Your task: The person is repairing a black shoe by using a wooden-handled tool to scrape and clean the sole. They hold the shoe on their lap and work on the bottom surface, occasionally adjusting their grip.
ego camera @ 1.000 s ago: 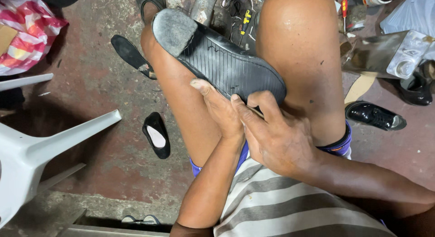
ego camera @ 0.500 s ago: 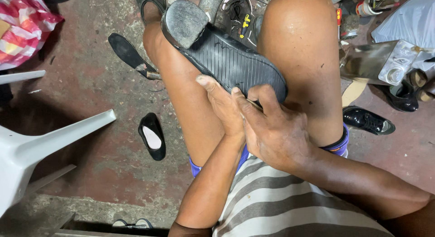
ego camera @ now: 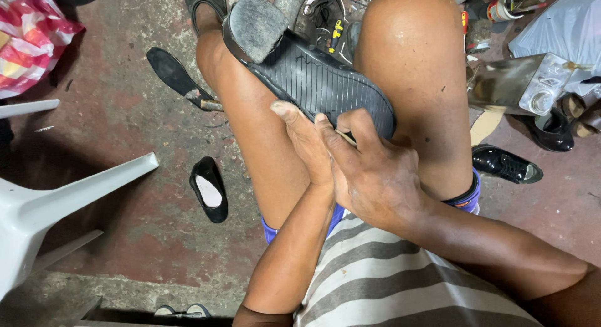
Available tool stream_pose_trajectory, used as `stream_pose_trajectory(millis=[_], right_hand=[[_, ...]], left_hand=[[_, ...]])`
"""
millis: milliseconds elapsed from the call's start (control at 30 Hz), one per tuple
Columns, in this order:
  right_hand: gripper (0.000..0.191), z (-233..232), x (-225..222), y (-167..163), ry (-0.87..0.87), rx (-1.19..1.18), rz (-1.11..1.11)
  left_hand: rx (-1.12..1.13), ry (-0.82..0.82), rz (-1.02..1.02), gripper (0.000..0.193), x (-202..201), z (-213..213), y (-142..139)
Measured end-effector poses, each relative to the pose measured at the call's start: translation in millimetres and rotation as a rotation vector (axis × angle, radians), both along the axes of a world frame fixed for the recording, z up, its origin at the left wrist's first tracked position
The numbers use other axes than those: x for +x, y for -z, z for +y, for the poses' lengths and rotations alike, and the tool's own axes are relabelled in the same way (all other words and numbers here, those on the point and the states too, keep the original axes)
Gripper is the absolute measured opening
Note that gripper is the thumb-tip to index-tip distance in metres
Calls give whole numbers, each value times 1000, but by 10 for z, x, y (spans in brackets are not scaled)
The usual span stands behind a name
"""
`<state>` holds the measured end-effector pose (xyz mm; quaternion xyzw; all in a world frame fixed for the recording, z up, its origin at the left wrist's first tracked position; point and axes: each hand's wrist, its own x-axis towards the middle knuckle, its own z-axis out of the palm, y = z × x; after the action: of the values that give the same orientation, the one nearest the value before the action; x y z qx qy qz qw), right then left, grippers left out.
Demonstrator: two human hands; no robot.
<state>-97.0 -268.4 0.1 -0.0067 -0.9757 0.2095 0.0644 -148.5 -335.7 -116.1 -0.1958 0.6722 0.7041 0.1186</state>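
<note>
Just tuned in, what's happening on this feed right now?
A seated person holds a black shoe sole-up across their bare knees, heel pointing away. Both hands meet at the toe end: the left hand lies along the sole's near edge, and the right hand overlaps it, fingers curled onto the sole. On the reddish floor to the left lie a black flat shoe and a loose dark sole piece; a glossy black shoe sits on the right.

A black, ribbed rubber shoe sole (ego camera: 319, 83) with a grey worn heel is seen. A grey-and-white striped shirt (ego camera: 388, 289), a black flat shoe with white lining (ego camera: 209, 189), a red-and-white patterned bag (ego camera: 31, 39) and a white plastic chair (ego camera: 56, 208) are shown.
</note>
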Motion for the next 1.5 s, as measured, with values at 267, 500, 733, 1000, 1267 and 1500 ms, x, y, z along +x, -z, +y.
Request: stream_pose_trajectory(millis=[267,500,733,1000,1267,1500], right_hand=[[47,-33,-10,30,-1,-24,3],[46,-28,38,69,52,-65,4],[42,70,167,48,79,-199,-5],[28,437,392,-22,86,-634,69],[27,662,613,-44,217,-713,123],[34,616,523,-24,-29,-579,277]], left_hand=[[6,11,-3,79,50,21,0],[14,33,-5,79,96,62,40],[57,37,0,79,211,121,71],[335,30,-5,80,379,152,46],[717,74,-73,84,426,1,-35],[661,98,16,82,427,1,-103]])
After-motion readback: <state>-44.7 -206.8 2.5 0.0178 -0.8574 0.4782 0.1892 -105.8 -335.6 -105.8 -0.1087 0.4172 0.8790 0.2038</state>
